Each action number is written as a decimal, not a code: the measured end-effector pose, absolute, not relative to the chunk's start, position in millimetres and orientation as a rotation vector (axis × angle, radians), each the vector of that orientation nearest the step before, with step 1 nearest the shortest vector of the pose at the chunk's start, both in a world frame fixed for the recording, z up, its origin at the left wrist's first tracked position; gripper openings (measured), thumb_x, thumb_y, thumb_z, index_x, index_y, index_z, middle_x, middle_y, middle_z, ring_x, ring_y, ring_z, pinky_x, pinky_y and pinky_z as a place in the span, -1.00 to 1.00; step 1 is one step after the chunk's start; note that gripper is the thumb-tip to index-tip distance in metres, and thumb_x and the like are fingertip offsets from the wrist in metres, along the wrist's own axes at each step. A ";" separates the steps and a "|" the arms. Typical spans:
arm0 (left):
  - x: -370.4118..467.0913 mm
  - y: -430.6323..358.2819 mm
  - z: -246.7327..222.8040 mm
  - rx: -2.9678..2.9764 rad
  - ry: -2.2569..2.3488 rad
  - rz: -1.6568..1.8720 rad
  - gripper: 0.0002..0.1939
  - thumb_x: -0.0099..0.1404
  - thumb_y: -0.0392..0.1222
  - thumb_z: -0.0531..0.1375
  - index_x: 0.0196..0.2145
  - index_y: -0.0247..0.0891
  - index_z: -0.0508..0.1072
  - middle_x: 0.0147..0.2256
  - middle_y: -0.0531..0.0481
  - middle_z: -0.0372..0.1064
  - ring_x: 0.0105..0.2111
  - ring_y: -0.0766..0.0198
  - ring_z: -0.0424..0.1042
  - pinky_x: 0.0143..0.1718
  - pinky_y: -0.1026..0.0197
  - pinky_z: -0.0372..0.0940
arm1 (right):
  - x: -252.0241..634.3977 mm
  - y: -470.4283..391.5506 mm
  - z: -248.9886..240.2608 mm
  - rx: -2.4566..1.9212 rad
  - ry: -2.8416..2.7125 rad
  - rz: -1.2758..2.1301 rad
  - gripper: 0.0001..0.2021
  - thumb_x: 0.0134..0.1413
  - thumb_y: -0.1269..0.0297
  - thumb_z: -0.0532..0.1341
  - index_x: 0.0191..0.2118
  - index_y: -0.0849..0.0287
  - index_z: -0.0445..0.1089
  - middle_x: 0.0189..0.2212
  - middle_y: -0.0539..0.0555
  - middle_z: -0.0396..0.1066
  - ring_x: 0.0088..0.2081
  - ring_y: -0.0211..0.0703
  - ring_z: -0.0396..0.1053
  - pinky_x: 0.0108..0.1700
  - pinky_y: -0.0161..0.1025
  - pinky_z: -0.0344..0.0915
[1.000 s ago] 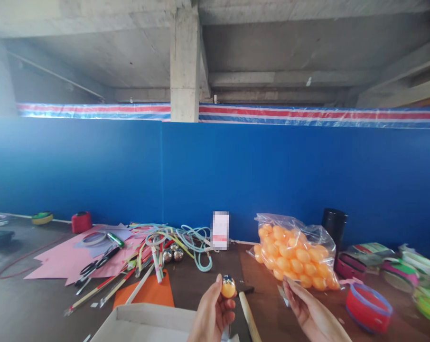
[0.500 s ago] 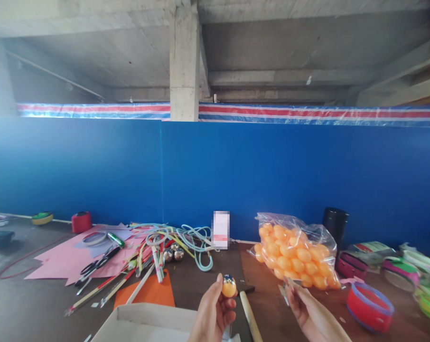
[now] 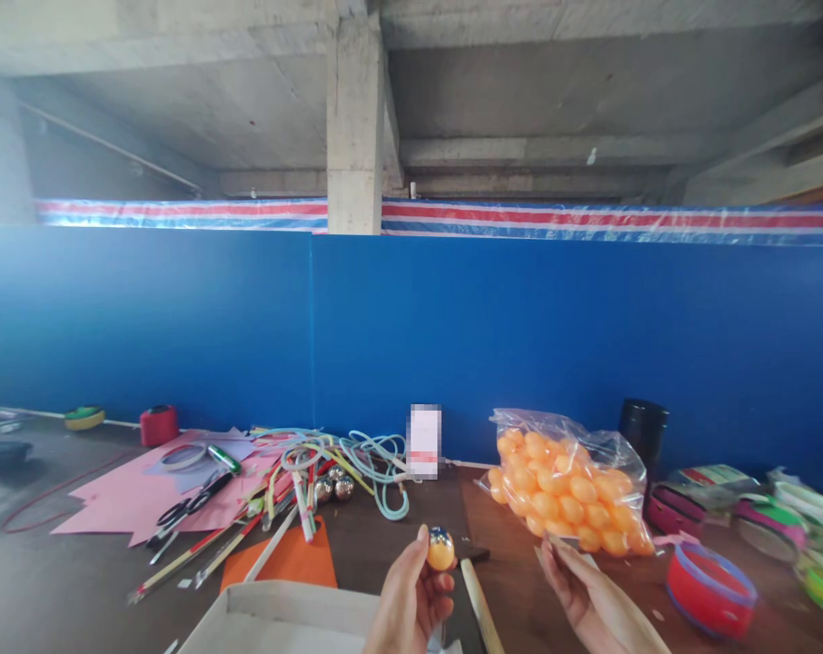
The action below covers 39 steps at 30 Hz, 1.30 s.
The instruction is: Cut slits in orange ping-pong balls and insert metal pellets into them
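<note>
My left hand (image 3: 411,590) holds a small round ball (image 3: 441,549) between thumb and fingers. The ball looks shiny silver on top and orange below. My right hand (image 3: 585,590) is at the front of the bag of orange balls (image 3: 575,495), its fingers pressed together. A thin pale edge shows by its fingertips; whether it is gripped there I cannot tell. A hammer (image 3: 480,604) with a wooden handle lies between my hands, its dark head just right of the ball. Several shiny silver balls (image 3: 334,488) lie farther back on the left.
A white open box (image 3: 295,595) sits by my left hand. Beyond it are orange paper (image 3: 316,554), tubes (image 3: 384,445), scissors (image 3: 186,509) and pink paper (image 3: 104,490). Tape rolls (image 3: 709,590) and a black cylinder (image 3: 643,445) stand right. A blue partition (image 3: 520,327) closes the back.
The fingers of my right hand have shifted slightly, and less of the pale piece by them shows. My left hand keeps the ball at nearly the same spot.
</note>
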<state>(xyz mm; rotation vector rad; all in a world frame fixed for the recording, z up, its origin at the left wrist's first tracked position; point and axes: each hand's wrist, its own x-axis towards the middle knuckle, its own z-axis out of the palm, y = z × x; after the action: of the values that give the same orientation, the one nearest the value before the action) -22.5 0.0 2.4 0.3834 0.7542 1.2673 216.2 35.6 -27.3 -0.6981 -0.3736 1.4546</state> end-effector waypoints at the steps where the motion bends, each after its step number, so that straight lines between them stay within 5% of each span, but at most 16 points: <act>1: -22.6 -0.1 2.4 0.382 0.755 1.268 -0.64 0.09 0.03 0.20 -0.39 -0.41 0.41 -0.50 -0.09 0.39 -0.63 0.42 0.31 -0.68 0.39 0.23 | 216.2 35.7 -27.7 -0.698 -0.382 1.459 -0.62 -0.43 0.62 0.42 -0.33 0.30 0.42 -0.37 0.02 0.50 -0.38 -0.22 0.49 -0.30 -0.37 0.51; 23: -21.6 0.2 -0.3 0.410 0.762 1.280 -0.58 0.08 0.07 0.19 -0.35 -0.42 0.41 -0.48 -0.09 0.39 -0.61 0.45 0.30 -0.67 0.42 0.21 | 214.8 29.4 -25.8 -0.712 -0.464 1.509 -0.68 -0.28 0.59 0.39 -0.28 0.29 0.45 -0.26 0.09 0.51 -0.26 -0.18 0.48 -0.21 -0.34 0.49; 39: -22.4 -3.7 4.0 0.429 0.764 1.289 -0.58 0.07 0.08 0.19 -0.36 -0.42 0.42 -0.47 -0.08 0.38 -0.60 0.45 0.30 -0.65 0.41 0.23 | 203.3 23.9 -18.1 -0.746 -0.412 1.565 -0.67 -0.43 0.53 0.45 -0.38 0.27 0.45 -0.44 0.03 0.49 -0.47 -0.23 0.49 -0.47 -0.43 0.51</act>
<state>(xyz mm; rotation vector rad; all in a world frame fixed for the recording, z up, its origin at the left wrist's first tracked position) -22.4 -3.7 4.0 0.4295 0.7641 1.2894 203.3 23.9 -18.1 -0.7463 -0.4123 1.5649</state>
